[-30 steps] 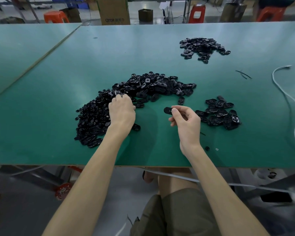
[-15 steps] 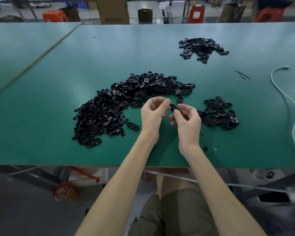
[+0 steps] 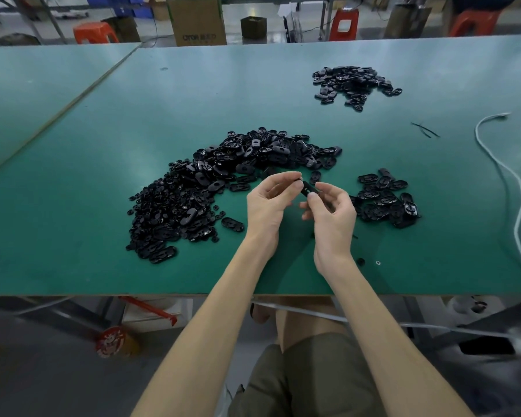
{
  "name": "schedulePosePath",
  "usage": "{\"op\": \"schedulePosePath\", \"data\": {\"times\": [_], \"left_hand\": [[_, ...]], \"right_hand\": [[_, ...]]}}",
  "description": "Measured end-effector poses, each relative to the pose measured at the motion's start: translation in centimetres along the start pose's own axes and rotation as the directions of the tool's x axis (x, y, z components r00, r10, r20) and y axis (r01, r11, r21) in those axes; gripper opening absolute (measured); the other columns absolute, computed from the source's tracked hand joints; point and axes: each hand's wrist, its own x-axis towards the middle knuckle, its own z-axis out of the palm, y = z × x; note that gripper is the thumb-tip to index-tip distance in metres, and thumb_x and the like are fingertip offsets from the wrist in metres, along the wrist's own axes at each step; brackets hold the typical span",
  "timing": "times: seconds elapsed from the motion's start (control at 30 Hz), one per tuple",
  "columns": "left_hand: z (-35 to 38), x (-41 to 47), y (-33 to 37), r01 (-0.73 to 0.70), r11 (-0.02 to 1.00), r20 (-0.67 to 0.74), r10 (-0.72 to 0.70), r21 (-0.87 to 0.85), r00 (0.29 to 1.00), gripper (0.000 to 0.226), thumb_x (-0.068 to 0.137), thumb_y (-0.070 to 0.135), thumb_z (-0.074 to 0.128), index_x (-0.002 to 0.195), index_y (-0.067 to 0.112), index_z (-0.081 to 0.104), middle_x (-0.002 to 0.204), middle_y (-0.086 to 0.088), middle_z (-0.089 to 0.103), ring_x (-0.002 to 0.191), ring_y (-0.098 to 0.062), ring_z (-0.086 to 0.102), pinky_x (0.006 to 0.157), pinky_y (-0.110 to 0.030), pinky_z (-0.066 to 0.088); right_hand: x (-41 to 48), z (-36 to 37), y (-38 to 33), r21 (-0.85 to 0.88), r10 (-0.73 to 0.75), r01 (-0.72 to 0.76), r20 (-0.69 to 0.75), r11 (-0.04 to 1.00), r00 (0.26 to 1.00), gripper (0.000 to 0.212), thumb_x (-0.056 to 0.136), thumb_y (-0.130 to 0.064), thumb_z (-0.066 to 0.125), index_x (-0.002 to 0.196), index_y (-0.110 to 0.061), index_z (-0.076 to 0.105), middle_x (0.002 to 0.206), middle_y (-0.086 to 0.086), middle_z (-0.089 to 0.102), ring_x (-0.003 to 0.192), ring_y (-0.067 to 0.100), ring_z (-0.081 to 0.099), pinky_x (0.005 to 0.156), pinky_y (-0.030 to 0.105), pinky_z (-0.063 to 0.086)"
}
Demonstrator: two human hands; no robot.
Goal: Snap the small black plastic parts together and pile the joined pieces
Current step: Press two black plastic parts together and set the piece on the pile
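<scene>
Early days, judging by the heap (image 3: 223, 176) of loose pieces at left, far bigger than the likely joined pile (image 3: 385, 197) at right. Pinching one part (image 3: 309, 189) between fingertips of left hand (image 3: 266, 203) and right hand (image 3: 331, 212), above the table (image 3: 103, 115) — not yet piled.

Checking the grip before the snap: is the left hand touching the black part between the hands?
Touching. The head view shows the left hand pinching one end of the black part, the right hand pinching the other.
</scene>
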Motion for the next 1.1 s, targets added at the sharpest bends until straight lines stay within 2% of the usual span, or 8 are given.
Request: {"op": "schedulePosePath", "data": {"times": [0.2,0.33,0.5,0.7,0.83,1.0,1.1], "left_hand": [[-0.09,0.01,-0.21,-0.002,1.0,-0.013,0.002,0.006,1.0,0.015,0.087,0.005,0.08,0.097,0.016,0.076,0.083,0.006,0.073,0.073,-0.005,0.062,0.076,-0.02,0.052],[-0.13,-0.03,-0.27,-0.024,1.0,0.013,0.024,0.02,1.0,0.014,0.087,0.002,0.078,0.094,0.014,0.078,0.085,0.005,0.074,0.074,-0.005,0.063,0.074,-0.018,0.051],[-0.16,-0.09,-0.43,-0.029,0.999,0.028,0.028,0.031,0.999,0.016,0.087,0.002,0.079,0.098,0.012,0.077,0.093,-0.005,0.077,0.089,-0.016,0.069,0.085,-0.025,0.054],[-0.14,-0.16,-0.55,-0.048,0.998,0.042,0.046,0.037,0.998,0.015,0.088,-0.001,0.077,0.1,0.008,0.075,0.096,-0.009,0.077,0.093,-0.018,0.071,0.087,-0.026,0.055],[-0.09,-0.14,-0.49,-0.079,0.996,0.056,0.076,0.052,0.996,0.013,0.088,-0.004,0.074,0.096,0.005,0.076,0.095,-0.005,0.076,0.091,-0.013,0.07,0.086,-0.025,0.053],[-0.15,-0.17,-0.42,-0.083,0.995,0.048,0.08,0.058,0.996,0.014,0.091,-0.003,0.072,0.094,0.01,0.076,0.09,0.003,0.075,0.081,-0.006,0.066,0.077,-0.019,0.051],[-0.13,-0.05,-0.41,-0.083,0.995,0.028,0.081,0.053,0.996,0.01,0.093,0.0,0.071,0.096,0.01,0.073,0.094,-0.003,0.074,0.079,-0.01,0.064,0.076,-0.024,0.051]], "right_hand": [[-0.1,0.03,-0.18,0.014,-0.005,0.006,-0.015,1.0,1.0,0.017,0.099,0.0,0.064,0.114,-0.006,0.066,0.103,0.008,0.07,0.077,0.006,0.072,0.065,0.018,0.054],[-0.16,0.04,-0.21,0.018,-0.016,0.016,-0.011,1.0,1.0,0.014,0.099,0.001,0.064,0.109,-0.009,0.067,0.104,0.012,0.073,0.081,0.009,0.074,0.065,0.019,0.054],[-0.1,0.09,-0.17,0.044,-0.014,0.015,-0.037,0.999,0.999,0.011,0.098,0.0,0.065,0.106,-0.008,0.064,0.101,0.007,0.071,0.078,0.009,0.073,0.069,0.02,0.055],[-0.08,0.04,-0.05,0.062,-0.037,0.039,-0.043,0.997,0.998,0.011,0.095,-0.001,0.071,0.101,-0.008,0.065,0.1,0.008,0.068,0.086,0.013,0.067,0.076,0.023,0.056],[-0.13,-0.06,-0.14,0.054,-0.052,0.052,0.005,0.997,0.999,0.012,0.095,-0.001,0.071,0.1,-0.011,0.066,0.095,0.001,0.07,0.08,0.006,0.067,0.079,0.025,0.056],[-0.28,0.09,-0.38,0.061,-0.026,0.025,0.013,0.998,1.0,0.011,0.096,-0.002,0.071,0.1,-0.012,0.067,0.096,0.002,0.07,0.086,0.01,0.067,0.075,0.022,0.056],[-0.28,0.15,-0.43,0.06,-0.013,0.013,-0.016,0.998,1.0,0.01,0.096,-0.002,0.07,0.101,-0.01,0.066,0.097,0.004,0.069,0.084,0.011,0.067,0.075,0.023,0.056]]}}
